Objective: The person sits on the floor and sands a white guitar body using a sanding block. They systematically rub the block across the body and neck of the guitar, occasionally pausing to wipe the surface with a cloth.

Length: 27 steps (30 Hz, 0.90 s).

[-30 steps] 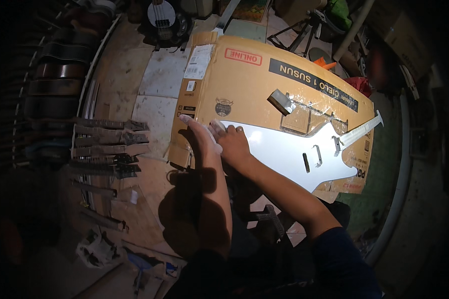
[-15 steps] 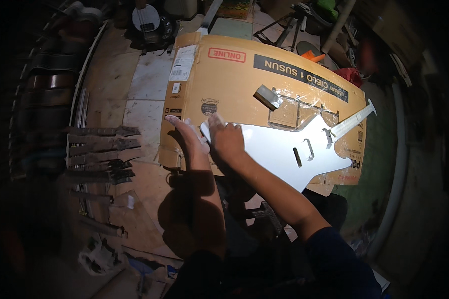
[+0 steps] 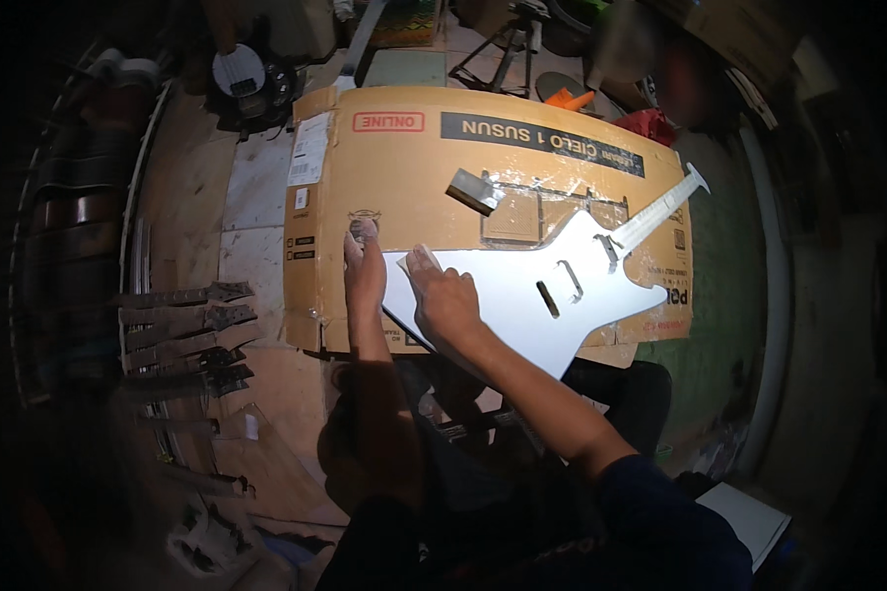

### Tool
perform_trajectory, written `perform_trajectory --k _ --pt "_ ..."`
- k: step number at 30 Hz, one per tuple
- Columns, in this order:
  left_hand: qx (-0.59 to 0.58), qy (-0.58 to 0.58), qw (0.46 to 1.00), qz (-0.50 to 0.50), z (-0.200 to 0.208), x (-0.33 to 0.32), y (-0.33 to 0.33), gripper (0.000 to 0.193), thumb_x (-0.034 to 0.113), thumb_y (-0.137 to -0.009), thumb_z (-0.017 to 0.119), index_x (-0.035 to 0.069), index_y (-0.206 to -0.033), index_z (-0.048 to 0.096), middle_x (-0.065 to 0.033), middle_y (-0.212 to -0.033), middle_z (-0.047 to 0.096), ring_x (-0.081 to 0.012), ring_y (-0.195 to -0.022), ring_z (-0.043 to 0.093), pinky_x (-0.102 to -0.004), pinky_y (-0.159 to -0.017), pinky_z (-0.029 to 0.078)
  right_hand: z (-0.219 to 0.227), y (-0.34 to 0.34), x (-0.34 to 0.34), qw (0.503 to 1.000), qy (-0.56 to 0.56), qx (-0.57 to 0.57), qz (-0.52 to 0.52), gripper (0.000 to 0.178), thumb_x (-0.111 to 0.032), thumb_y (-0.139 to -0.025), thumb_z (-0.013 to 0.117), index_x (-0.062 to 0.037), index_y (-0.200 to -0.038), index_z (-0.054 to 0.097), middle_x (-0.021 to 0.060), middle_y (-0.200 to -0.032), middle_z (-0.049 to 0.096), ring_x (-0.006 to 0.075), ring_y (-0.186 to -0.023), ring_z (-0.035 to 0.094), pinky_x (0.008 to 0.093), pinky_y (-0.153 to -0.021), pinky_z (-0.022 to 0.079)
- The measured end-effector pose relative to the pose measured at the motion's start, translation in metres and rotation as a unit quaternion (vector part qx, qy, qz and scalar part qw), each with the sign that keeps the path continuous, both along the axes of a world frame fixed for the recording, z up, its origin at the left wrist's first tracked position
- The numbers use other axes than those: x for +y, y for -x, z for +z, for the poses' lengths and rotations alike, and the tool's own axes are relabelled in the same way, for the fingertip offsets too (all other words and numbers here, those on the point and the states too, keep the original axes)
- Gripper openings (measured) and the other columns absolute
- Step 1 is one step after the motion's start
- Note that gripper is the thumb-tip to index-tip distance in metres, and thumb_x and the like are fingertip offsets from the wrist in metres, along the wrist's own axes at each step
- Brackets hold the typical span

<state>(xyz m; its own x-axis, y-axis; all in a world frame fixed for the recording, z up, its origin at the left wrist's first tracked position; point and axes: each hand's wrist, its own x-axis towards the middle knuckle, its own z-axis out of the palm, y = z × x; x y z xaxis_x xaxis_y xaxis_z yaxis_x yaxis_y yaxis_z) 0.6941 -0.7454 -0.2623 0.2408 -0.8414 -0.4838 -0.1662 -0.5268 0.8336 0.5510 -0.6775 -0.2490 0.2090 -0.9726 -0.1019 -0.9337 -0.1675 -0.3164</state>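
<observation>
A white, angular electric guitar body [image 3: 508,286] with pickup cutouts lies slanted across the flat cardboard [image 3: 414,177]. Its pale neck [image 3: 655,212] points to the upper right. Fingers bent, my right hand [image 3: 446,300] presses a small pale piece of sandpaper [image 3: 406,263] onto the body's left end; the hand hides most of it. My left hand [image 3: 365,274] rests against that same end, its dusty fingers stretched upward along the edge. Beyond the body, a dark, metallic-looking block [image 3: 474,192] sits on the cardboard, touched by neither hand.
Several guitar necks [image 3: 192,325] lie in a row on the left. At the back stand a banjo-like instrument [image 3: 238,71] and a black tripod [image 3: 503,54]. An orange object [image 3: 569,99] lies past the cardboard's far edge. A white sheet [image 3: 744,517] is at lower right.
My left hand has turned from a spread, tilted pose to upright against the body's end. My right hand has shifted slightly along the surface. The whole view has swung, moving the scene leftward.
</observation>
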Motion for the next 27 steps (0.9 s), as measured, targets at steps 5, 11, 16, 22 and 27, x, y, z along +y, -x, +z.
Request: perform_trajectory --k 5,11,16,22,27 --pt "-0.242 -0.038 0.94 -0.238 -0.01 0.014 0.014 0.096 0.062 -0.091 0.062 0.0 -0.157 0.03 -0.0344 -0.164 0.009 -0.0527 -0.153 -0.003 -0.0565 -0.123 0.015 0.012 0.101 0.017 0.998 0.004 0.029 -0.05 0.061 -0.006 -0.084 0.053 -0.0076 -0.145 0.05 0.0127 -0.15 0.053 0.0389 -0.087 0.069 0.0506 -0.076 0.053" --pt "-0.27 -0.062 0.924 -0.266 0.011 0.019 0.024 0.107 0.06 -0.082 0.074 0.003 -0.159 0.026 -0.0331 -0.165 0.001 -0.0507 -0.153 -0.008 -0.0617 -0.121 0.017 0.023 0.203 0.003 0.988 0.053 0.086 -0.114 0.054 -0.006 -0.091 0.051 -0.0085 -0.144 0.052 0.0167 -0.145 0.056 0.0392 -0.082 0.069 0.0487 -0.074 0.057" --pt "-0.295 -0.087 0.912 -0.269 0.02 0.019 0.029 0.111 0.056 -0.08 0.079 0.006 -0.16 0.023 -0.0322 -0.166 -0.001 -0.0497 -0.153 -0.009 -0.0641 -0.12 0.018 0.001 0.19 0.021 0.993 0.099 0.052 -0.035 0.059 -0.002 -0.086 0.052 -0.008 -0.145 0.051 0.0169 -0.147 0.054 0.0384 -0.087 0.069 0.0458 -0.081 0.057" --pt "-0.301 -0.086 0.909 -0.276 0.011 0.019 0.028 0.113 0.056 -0.079 0.081 0.007 -0.161 0.02 -0.0311 -0.166 -0.004 -0.049 -0.153 -0.01 -0.0647 -0.12 0.02 0.012 0.24 -0.015 0.989 0.054 0.085 -0.109 0.062 -0.003 -0.085 0.051 -0.011 -0.146 0.051 0.011 -0.146 0.057 0.0368 -0.08 0.067 0.0495 -0.074 0.055" --pt "-0.308 -0.105 0.902 -0.282 0.014 0.015 0.03 0.114 0.057 -0.078 0.081 0.007 -0.161 0.02 -0.0313 -0.166 -0.006 -0.0491 -0.153 -0.01 -0.0651 -0.119 0.021 -0.008 0.23 0.002 0.986 0.071 0.104 -0.104 0.066 -0.003 -0.083 0.054 -0.0059 -0.149 0.046 0.0158 -0.147 0.055 0.0385 -0.072 0.067 0.0473 -0.072 0.057"
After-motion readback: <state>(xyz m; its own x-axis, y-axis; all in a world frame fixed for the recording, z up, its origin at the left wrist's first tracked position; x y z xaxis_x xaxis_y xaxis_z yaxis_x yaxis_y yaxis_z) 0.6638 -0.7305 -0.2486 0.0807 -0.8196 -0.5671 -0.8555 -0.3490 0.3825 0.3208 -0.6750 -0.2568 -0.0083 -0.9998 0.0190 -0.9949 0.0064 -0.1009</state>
